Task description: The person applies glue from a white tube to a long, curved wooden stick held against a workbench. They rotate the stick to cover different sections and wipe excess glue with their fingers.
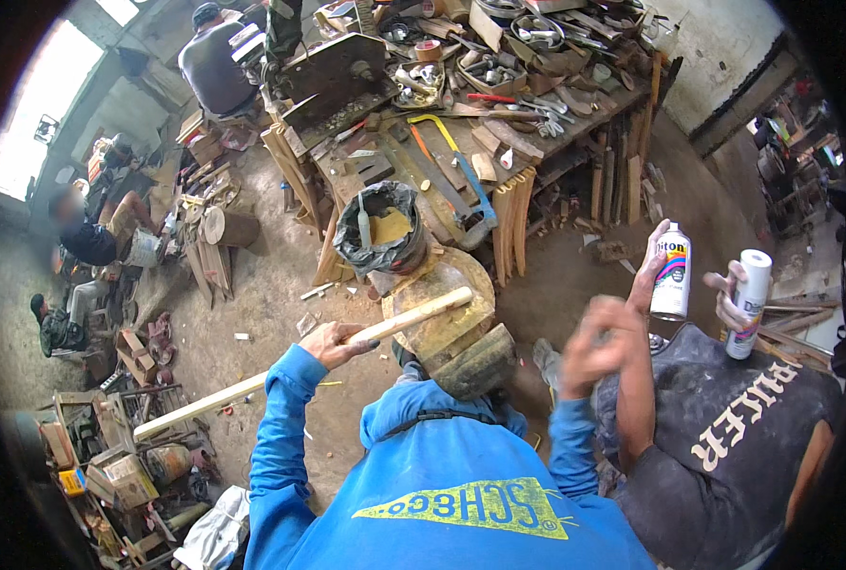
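My left hand (pixel 330 344) is closed around a long pale wooden stick (pixel 418 314). One end lies over a round wooden block (pixel 466 275) in front of me, and the rest passes behind my hand to the lower left. My right hand (pixel 594 347) is raised to the right of the block, smeared by motion, so its fingers cannot be read. Close beside it, a co-worker's hand holds up a white spray can (pixel 671 275); that person's other hand grips a second white spray can (pixel 749 304).
Beyond the block stands a bucket (pixel 377 223) lined with a black bag, with yellowish material inside. A cluttered workbench (pixel 537 152) bears a yellow-and-blue hacksaw (pixel 456 161) and wood pieces. Scrap wood (pixel 124 465) is piled lower left. Several other people sit farther off at the left.
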`<move>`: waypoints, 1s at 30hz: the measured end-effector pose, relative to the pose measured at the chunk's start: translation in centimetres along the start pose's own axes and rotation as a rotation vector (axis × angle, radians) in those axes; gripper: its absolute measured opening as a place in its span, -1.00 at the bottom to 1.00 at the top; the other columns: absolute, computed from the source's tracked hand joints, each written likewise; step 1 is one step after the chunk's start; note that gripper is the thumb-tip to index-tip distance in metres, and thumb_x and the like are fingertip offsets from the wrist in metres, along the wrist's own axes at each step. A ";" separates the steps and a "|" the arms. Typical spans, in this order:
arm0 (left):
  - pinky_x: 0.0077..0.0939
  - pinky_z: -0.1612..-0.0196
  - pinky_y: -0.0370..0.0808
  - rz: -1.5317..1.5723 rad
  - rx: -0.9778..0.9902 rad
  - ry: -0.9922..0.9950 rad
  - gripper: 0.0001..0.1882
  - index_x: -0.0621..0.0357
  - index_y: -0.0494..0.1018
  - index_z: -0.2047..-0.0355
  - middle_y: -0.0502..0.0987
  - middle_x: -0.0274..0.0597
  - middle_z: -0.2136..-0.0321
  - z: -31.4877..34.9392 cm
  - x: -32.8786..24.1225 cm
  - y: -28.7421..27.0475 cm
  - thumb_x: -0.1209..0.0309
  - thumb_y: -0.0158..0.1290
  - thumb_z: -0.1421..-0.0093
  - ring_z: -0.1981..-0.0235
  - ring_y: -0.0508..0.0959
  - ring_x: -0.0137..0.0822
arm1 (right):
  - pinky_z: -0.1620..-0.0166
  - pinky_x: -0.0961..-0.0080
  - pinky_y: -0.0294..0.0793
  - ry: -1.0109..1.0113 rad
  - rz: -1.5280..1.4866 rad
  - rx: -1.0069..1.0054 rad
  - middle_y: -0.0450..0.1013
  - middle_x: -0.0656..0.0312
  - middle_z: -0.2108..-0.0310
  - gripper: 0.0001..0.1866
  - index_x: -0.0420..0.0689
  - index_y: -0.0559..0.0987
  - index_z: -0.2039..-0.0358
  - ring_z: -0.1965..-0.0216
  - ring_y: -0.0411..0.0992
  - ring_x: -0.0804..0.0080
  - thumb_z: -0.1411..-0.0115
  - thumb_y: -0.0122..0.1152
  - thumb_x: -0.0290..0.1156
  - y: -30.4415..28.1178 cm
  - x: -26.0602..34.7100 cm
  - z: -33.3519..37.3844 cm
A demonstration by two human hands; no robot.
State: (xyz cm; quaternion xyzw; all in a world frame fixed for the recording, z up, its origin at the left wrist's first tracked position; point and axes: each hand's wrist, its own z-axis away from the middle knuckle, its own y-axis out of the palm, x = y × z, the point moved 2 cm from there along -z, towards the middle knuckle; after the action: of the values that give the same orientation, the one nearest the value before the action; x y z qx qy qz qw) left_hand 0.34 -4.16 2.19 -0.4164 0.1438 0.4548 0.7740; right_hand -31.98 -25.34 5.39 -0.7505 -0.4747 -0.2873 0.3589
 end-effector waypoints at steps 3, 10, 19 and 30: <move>-0.24 0.36 0.44 -0.006 -0.007 0.020 -0.46 0.25 0.54 0.07 0.56 0.01 0.52 0.4 -0.7 -0.3 0.01 0.11 -0.17 0.48 0.54 -0.15 | 0.09 0.27 0.51 -0.106 -0.081 0.790 0.55 0.13 0.27 -0.82 -0.09 0.62 0.20 0.20 0.52 0.20 -0.15 0.21 -0.46 4.5 3.5 5.7; -0.26 0.33 0.47 -0.104 -0.140 -0.020 -0.47 0.22 0.56 0.10 0.56 0.03 0.52 1.7 -2.8 -0.5 0.03 0.18 -0.10 0.44 0.59 -0.13 | -0.42 0.13 -0.06 -0.346 0.121 1.069 0.18 0.03 -0.32 -0.31 -0.11 0.18 -0.35 -0.40 0.02 0.18 -0.20 0.10 -0.36 7.1 5.1 10.5; -0.15 0.30 0.53 -0.329 -0.225 -0.071 -0.49 0.09 0.56 0.10 0.61 0.01 0.47 3.4 -5.8 -0.3 0.03 0.22 -0.03 0.40 0.62 0.02 | -0.42 0.11 -0.07 -0.257 0.253 0.992 0.22 -0.22 -0.25 -0.34 -0.27 0.25 -0.28 -0.35 0.11 -0.01 -0.12 0.05 -0.52 6.9 4.4 10.9; -0.06 0.45 0.47 -0.507 -0.366 -0.040 -0.58 0.03 0.50 0.23 0.58 -0.03 0.52 4.5 -8.4 0.9 0.03 0.21 -0.02 0.50 0.60 0.03 | -0.38 0.18 0.06 -0.378 -0.156 1.278 0.20 -0.18 -0.26 -0.35 -0.32 0.25 -0.26 -0.34 0.11 -0.03 -0.09 -0.03 -0.56 8.1 7.2 9.5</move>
State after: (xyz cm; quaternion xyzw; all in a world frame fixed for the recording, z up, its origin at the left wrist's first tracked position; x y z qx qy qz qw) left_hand -5.71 -5.34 9.52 -0.5624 -0.0643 0.2736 0.7776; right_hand -20.94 -16.39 3.32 -0.3914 -0.6590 0.1616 0.6216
